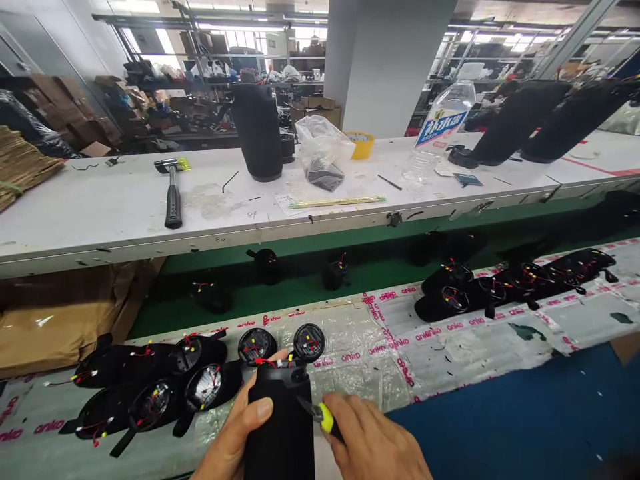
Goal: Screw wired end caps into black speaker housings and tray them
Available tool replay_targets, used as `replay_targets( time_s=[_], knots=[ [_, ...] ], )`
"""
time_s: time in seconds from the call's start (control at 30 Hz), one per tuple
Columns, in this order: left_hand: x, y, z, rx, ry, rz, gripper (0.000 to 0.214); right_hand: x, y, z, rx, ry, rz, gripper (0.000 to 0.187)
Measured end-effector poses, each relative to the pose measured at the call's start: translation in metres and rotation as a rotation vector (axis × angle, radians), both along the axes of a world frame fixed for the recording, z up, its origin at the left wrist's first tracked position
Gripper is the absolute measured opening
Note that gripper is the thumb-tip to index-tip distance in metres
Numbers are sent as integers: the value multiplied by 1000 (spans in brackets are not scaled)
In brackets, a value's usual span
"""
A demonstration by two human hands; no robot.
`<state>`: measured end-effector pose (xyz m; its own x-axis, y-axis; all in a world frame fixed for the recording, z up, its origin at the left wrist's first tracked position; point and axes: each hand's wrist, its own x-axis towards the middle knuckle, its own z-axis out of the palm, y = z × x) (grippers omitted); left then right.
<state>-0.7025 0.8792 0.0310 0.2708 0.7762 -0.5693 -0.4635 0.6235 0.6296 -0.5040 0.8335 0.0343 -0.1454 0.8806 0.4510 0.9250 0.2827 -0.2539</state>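
Note:
My left hand (247, 427) is wrapped round a black fabric-covered cylinder (283, 427) from its left side, thumb pressed on the front. Red and yellow wires stick up behind the cylinder's top rim. In my right hand (370, 437) is a utility knife (327, 421) with a yellow-green and black handle. Its blade points left and lies at the cylinder's upper right front; whether it touches the fabric I cannot tell. Just beyond the cylinder's top are two round black parts with wires, the right one (309, 342) and the left one (257, 346).
Several black wired cylinders (155, 403) lie on the plastic-wrapped surface at left, more (450, 300) at right. On the white shelf (100, 207) are a hammer (173, 200), an upright black cylinder (257, 133), a plastic bag (323, 150), yellow tape (361, 145) and a bottle (445, 123).

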Motion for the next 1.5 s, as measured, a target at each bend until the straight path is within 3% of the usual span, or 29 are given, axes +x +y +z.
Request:
replay_targets(
  time_s=[0.2, 0.47, 0.6, 0.73, 0.8, 0.9, 1.0, 1.1, 1.23, 1.37, 1.43, 1.5],
  knots=[
    [7, 4, 14, 81, -76, -98, 91, 9, 6, 14, -50, -171, 81, 28],
    [6, 1, 17, 84, -20, -113, 102, 17, 8, 25, -123, -315, 140, 39],
    [6, 6, 24, 153, 86, -190, 104, 21, 9, 32, -125, -431, 168, 36],
    [9, 11, 31, 312, 346, -247, 94, 21, 9, 31, -111, -466, 166, 24],
    [9, 10, 31, 323, 373, -209, 92, 22, 10, 29, -99, -375, 175, 13],
    [7, 5, 24, 170, 147, -138, 98, 26, 7, 27, -120, 59, 142, 17],
    [8, 3, 14, -4, -129, -76, 108, 26, 5, 17, -324, 548, -4, 24],
    [15, 7, 5, 22, -248, -19, 111, 12, 6, -4, -551, 784, -8, 29],
    [26, 19, -3, 169, -6, 56, 93, -17, 9, -29, -545, 954, 35, 52],
    [30, 25, -5, 350, 381, 137, 86, -32, 6, -40, -345, 729, -202, 64],
    [29, 24, 0, 390, 586, 51, 96, -34, -1, -44, -264, 552, -279, 71],
    [26, 22, 8, 326, 606, -84, 102, -32, -10, -46, -231, 466, -231, 69]
  ],
)
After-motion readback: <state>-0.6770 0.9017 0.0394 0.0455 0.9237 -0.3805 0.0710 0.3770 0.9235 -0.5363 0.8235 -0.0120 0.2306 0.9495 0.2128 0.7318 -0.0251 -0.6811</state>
